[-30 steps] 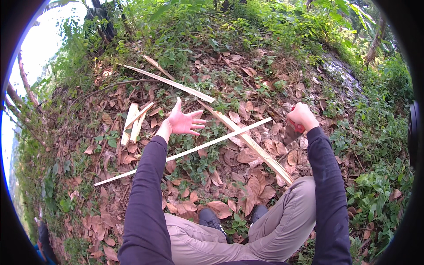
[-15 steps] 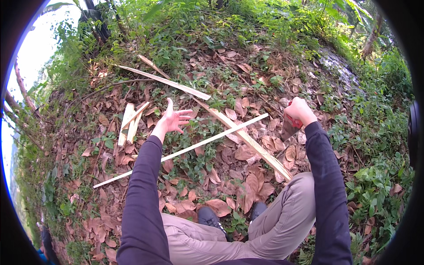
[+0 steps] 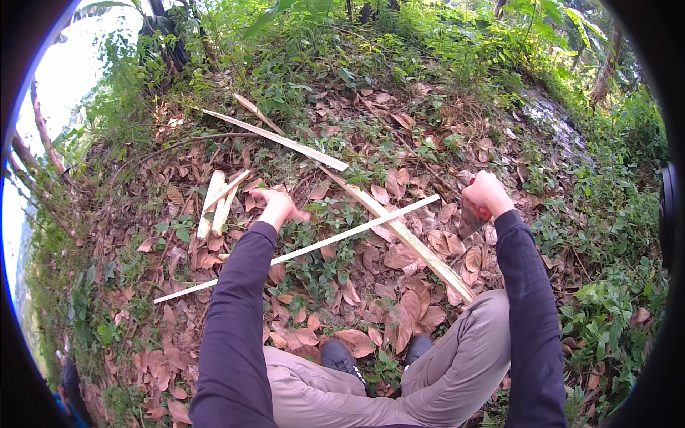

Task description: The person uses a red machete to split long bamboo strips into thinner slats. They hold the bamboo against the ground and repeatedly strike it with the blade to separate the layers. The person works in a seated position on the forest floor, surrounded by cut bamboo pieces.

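Right hand (image 3: 486,192) clamped on red-handled handsaw (image 3: 471,220), blade hanging down, likely to keep edge off legs (image 3: 457,349). Left hand (image 3: 277,207) empty, thumb apart from fingers, slightly blurred. Between hands, thin wooden strip (image 3: 357,229) crosses over long plank (image 3: 421,248), seemingly propped by it; short split pieces (image 3: 211,205) lie farther left on leaf-strewn ground (image 3: 403,310).

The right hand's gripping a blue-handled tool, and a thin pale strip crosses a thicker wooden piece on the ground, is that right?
Not quite: the handle colour is wrong. The head view shows the right hand gripping a red-handled tool, and a thin pale strip crosses a thicker wooden piece on the ground.
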Available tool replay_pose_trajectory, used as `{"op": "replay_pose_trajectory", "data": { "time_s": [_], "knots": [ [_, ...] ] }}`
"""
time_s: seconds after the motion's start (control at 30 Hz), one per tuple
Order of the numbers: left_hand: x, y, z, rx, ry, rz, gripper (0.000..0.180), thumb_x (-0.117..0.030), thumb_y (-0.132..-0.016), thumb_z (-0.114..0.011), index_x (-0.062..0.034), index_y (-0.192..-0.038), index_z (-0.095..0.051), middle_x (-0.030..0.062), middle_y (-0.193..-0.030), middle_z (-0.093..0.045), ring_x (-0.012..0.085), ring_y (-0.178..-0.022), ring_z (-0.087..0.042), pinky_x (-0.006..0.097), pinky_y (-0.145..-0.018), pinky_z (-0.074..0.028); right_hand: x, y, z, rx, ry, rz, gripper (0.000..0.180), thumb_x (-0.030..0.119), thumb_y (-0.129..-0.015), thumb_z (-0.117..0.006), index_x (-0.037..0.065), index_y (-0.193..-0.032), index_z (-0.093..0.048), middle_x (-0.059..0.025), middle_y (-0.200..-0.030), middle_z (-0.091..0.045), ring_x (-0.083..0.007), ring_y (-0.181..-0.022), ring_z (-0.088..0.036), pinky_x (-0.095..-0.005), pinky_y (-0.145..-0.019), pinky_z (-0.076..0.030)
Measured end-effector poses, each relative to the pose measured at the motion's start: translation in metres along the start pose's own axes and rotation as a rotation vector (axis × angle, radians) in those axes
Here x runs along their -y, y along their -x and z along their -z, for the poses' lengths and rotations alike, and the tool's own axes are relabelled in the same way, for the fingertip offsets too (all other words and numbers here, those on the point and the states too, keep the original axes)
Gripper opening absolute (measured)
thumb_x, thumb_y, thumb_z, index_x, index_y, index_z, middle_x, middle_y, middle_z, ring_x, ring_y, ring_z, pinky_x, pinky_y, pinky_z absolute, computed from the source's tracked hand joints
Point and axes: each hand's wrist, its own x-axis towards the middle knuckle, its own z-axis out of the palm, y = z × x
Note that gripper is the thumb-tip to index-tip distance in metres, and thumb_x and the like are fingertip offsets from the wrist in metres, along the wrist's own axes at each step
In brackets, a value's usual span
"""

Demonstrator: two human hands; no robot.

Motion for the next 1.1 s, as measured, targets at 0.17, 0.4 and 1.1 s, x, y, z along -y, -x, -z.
{"op": "replay_pose_trajectory", "data": {
  "time_s": [0.17, 0.4, 1.1],
  "knots": [
    [-0.066, 0.059, -0.014, 0.680, 0.482, -0.261, 0.090, -0.074, -0.089, -0.043, -0.0105, -0.152, -0.031, 0.0172, -0.155, -0.030, 0.0353, -0.136, -0.043, 0.060, -0.111, -0.031, -0.024, 0.000, 0.000, 0.073, 0.009, -0.108, 0.028, 0.014, -0.074, -0.059, -0.003, -0.092, -0.072, -0.0223, -0.082, -0.072, -0.0299, -0.071, -0.073, -0.0362, -0.070, -0.059],
    [-0.102, 0.073, -0.038, -0.203, -0.102, -0.516, 0.086, -0.076, -0.087, -0.044, -0.0112, -0.143, -0.047, 0.0143, -0.144, -0.047, 0.0329, -0.138, -0.039, 0.068, -0.107, -0.029, -0.026, -0.009, -0.007, 0.066, -0.029, -0.098, 0.037, 0.021, -0.071, -0.065, -0.009, -0.093, -0.069, -0.0291, -0.095, -0.069, -0.0385, -0.089, -0.070, -0.0415, -0.080, -0.057],
    [-0.134, 0.067, -0.015, 0.470, 0.883, -0.596, 0.044, -0.042, -0.103, -0.048, 0.0001, -0.108, -0.059, -0.0014, -0.051, -0.055, 0.0064, -0.033, -0.041, 0.021, -0.034, -0.032, -0.004, -0.004, -0.004, 0.155, -0.004, -0.070, 0.031, 0.020, -0.077, -0.068, 0.005, -0.104, -0.074, -0.0217, -0.102, -0.071, -0.0307, -0.089, -0.072, -0.0373, -0.083, -0.057]
  ]
}}
